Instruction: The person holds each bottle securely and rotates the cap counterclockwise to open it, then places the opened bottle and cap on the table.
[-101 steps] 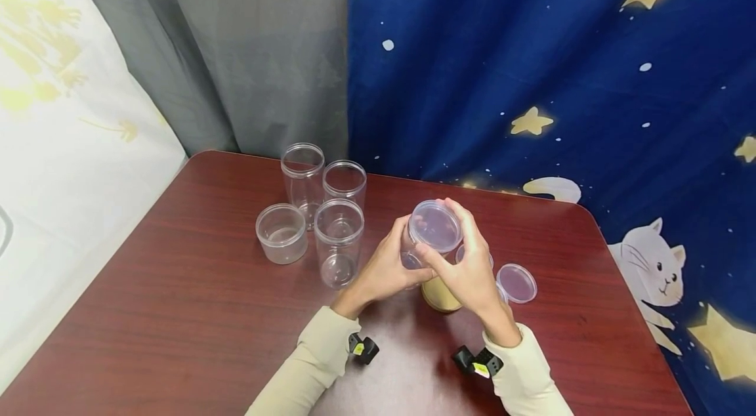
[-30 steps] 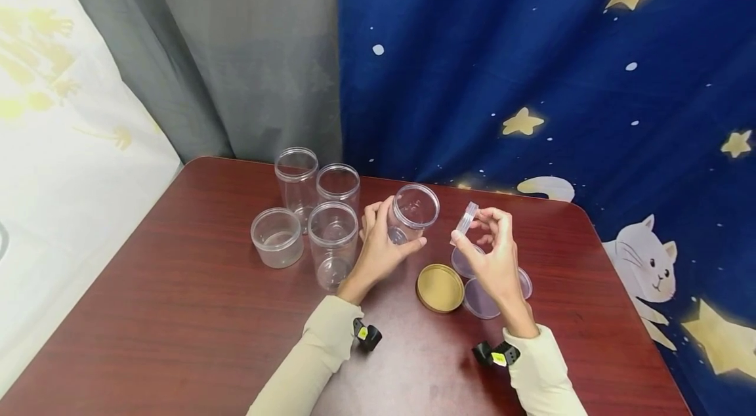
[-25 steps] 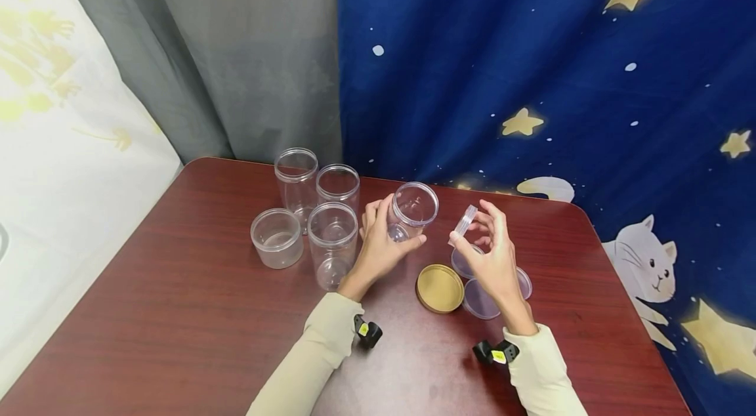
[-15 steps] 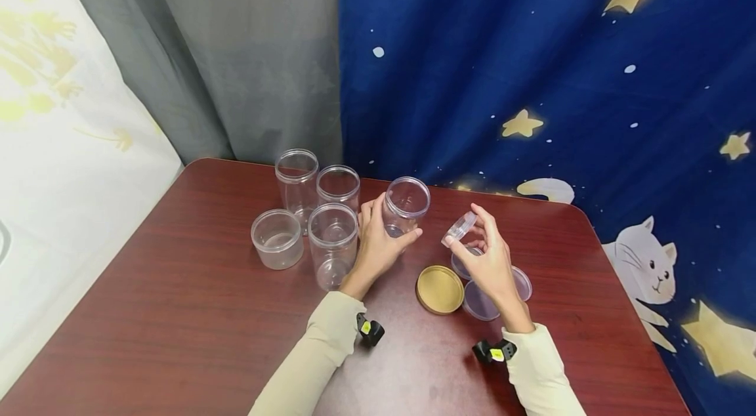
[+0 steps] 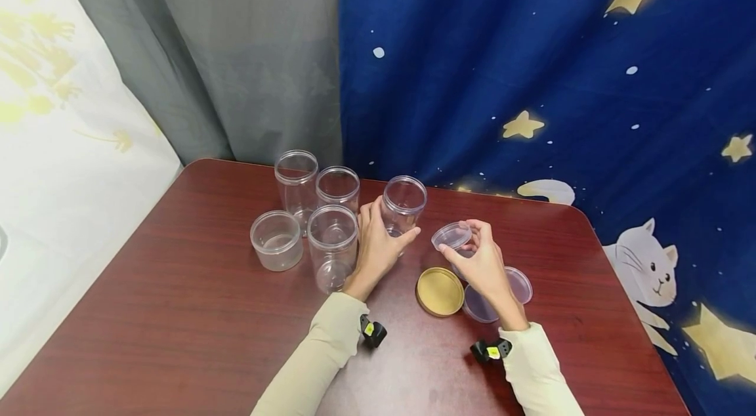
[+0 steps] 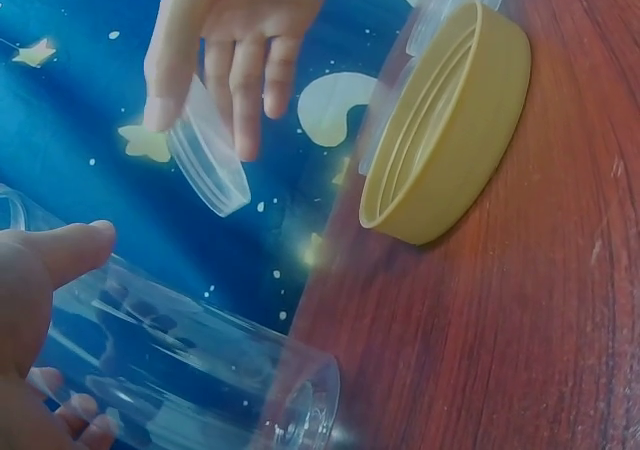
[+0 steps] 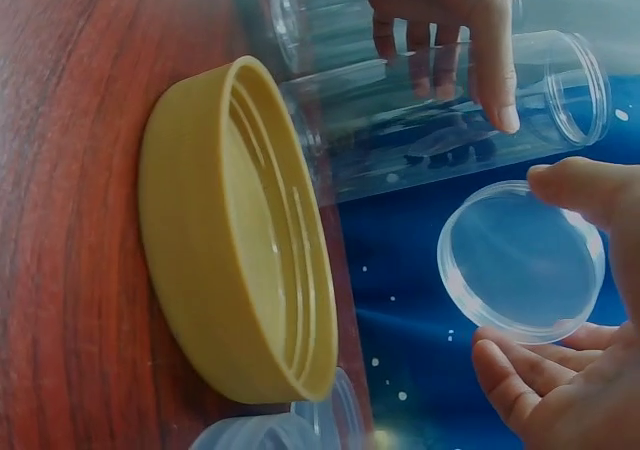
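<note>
My left hand point(image 5: 375, 250) grips a tall clear plastic jar point(image 5: 405, 201), its mouth uncovered and its body upright. Whether the jar's base touches the table I cannot tell. To the right, my right hand point(image 5: 483, 268) pinches a clear lid point(image 5: 451, 235) by its rim between thumb and fingers, tilted and apart from the jar. The left wrist view shows the jar point(image 6: 190, 345) below the pinched lid point(image 6: 208, 160). A gold lid point(image 5: 440, 291) lies inner side up in front of the hands, large in the right wrist view too.
Left of my left hand stand open clear jars: a short one point(image 5: 277, 242) and several tall ones, such as the front one point(image 5: 333, 252). More clear lids lie under and beside my right hand, including one point(image 5: 520, 285). The wooden table point(image 5: 195, 311) meets curtains behind.
The clear lid, on the jar at first, is now off it in my right hand. Lately the lid has come lower, turning from edge-on to flatter, and the jar has shifted slightly left, more upright.
</note>
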`<state>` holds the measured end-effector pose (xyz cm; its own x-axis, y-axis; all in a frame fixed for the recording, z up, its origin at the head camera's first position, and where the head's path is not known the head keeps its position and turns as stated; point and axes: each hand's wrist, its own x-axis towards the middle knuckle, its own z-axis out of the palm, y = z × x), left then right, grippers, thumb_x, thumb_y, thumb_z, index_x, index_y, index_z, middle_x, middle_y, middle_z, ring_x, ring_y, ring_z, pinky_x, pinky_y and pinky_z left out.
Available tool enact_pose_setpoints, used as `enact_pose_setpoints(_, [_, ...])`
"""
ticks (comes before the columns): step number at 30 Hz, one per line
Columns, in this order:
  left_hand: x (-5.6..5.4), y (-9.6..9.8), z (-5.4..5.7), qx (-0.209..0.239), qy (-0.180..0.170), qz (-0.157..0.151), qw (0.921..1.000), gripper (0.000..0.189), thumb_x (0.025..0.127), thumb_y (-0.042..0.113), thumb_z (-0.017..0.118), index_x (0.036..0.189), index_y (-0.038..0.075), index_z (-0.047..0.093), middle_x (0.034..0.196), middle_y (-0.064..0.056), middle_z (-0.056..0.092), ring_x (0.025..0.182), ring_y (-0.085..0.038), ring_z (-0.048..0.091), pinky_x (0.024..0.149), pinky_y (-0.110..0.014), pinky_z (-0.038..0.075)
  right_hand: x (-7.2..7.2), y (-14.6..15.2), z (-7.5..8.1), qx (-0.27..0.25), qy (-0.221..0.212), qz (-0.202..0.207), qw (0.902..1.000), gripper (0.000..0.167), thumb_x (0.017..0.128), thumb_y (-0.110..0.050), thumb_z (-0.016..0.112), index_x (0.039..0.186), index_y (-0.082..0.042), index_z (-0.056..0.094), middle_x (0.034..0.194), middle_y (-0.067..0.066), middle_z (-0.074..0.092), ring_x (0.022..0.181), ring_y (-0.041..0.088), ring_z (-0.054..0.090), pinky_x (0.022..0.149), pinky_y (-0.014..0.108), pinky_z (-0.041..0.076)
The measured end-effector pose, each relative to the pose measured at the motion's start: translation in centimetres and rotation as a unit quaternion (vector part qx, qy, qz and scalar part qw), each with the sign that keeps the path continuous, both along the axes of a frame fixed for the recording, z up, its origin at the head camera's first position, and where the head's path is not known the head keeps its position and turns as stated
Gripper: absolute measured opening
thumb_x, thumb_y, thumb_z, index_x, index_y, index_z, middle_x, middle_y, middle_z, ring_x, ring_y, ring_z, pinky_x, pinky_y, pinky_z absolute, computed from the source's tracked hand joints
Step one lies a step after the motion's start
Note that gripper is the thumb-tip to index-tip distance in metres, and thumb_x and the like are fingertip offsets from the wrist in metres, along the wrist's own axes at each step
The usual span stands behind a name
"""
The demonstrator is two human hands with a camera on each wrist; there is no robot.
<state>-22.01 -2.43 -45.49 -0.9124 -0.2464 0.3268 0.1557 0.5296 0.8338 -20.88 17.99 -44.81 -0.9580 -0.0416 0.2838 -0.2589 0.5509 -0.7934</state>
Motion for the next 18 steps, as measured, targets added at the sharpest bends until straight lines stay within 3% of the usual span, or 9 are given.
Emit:
enact_pose_setpoints(8, [-0.1, 0.0, -0.5, -0.013, 0.003, 0.011, 0.9998, 0.087, 0.07, 0.037, 0.087, 0.138, 0.004, 0.046, 0.126, -0.018, 0.048, 0.12, -0.034, 0.047, 0.103, -0.049, 0.038, -0.2, -0.3, -0.5, 0.033, -0.048, 0.002, 0.9983, 0.072, 0.076, -0.019, 0.086, 0.13, -0.002, 0.041, 0.131, 0.018, 0.062, 0.114, 0.03, 0.063, 0.092, 0.046, 0.053])
enact_pose_setpoints(18, [-0.2, 0.2, -0.8, -0.018, 0.0, 0.02, 0.9996, 0.085, 0.07, 0.036, 0.087, 0.136, 0.003, 0.045, 0.127, -0.018, 0.049, 0.12, -0.036, 0.048, 0.105, -0.05, 0.038, -0.7, -0.9, -1.5, 0.069, -0.062, 0.009, 0.9957, 0.07, 0.076, -0.023, 0.087, 0.128, -0.005, 0.043, 0.127, 0.022, 0.063, 0.11, 0.031, 0.063, 0.087, 0.045, 0.052])
